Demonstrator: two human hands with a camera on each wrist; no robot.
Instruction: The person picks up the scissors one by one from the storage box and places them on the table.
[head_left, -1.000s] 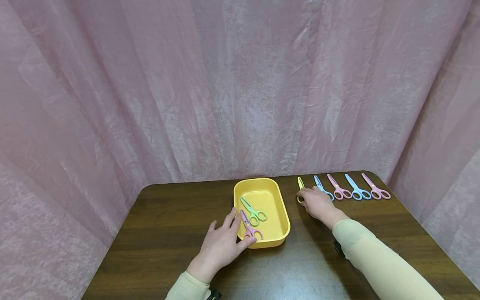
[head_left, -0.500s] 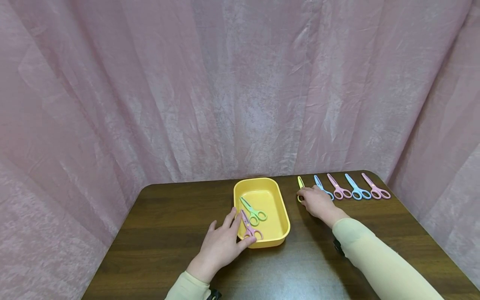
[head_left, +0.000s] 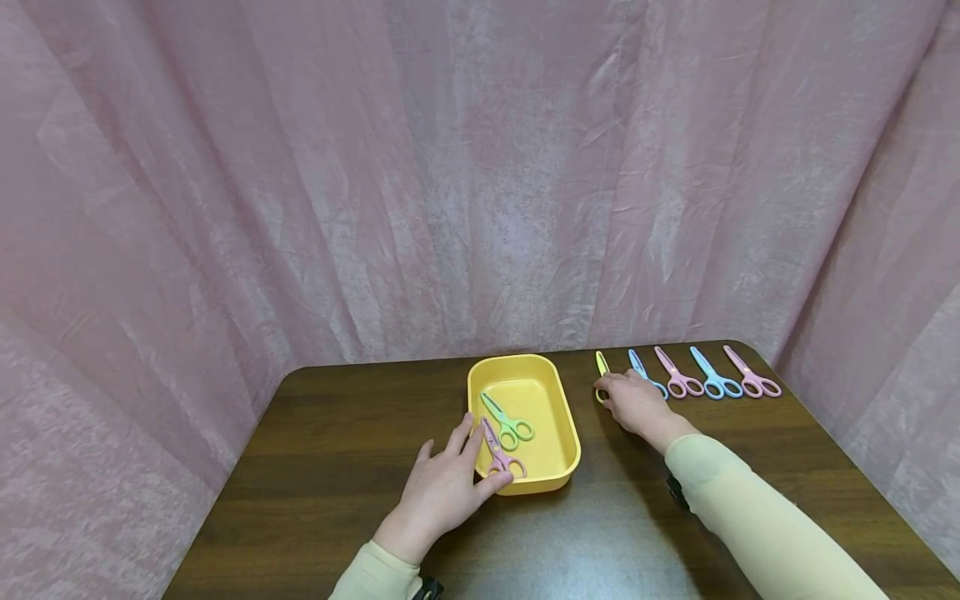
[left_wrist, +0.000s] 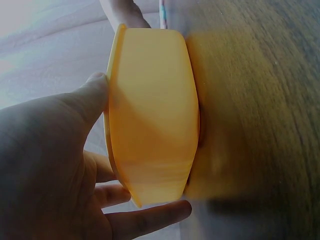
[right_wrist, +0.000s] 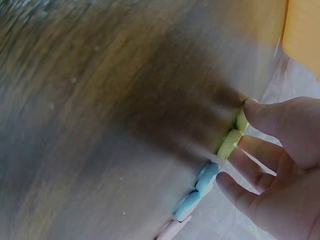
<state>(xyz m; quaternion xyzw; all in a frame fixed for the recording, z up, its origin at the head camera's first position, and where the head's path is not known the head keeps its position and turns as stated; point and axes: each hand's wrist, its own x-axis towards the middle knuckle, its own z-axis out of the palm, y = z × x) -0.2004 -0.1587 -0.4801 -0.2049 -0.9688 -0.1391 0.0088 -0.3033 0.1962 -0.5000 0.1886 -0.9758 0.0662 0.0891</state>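
In the head view my left hand (head_left: 441, 498) rests at the near left corner of a yellow tray (head_left: 567, 433), fingers spread and fairly straight. The left wrist view shows its thumb on the tray's rim (left_wrist: 113, 80). Pink scissors (head_left: 492, 442) and green scissors (head_left: 504, 421) lie inside the tray. To the right of it, my right hand (head_left: 636, 405) pinches yellow scissors (head_left: 602, 363) by the handles, which lie flat on the table. Its palm partly covers blue scissors (head_left: 637, 365). In the right wrist view, thumb and fingers sit around the yellow handles (right_wrist: 230, 142).
Further right along the table's back edge lie pink scissors (head_left: 672, 375), blue scissors (head_left: 708, 375) and more pink scissors (head_left: 742, 371), tips pointing away. The dark wooden table (head_left: 337, 450) meets a pink curtain (head_left: 450, 183) behind.
The yellow scissors have shifted very slightly away from me under my right hand. My left hand and the tray show no clear movement.
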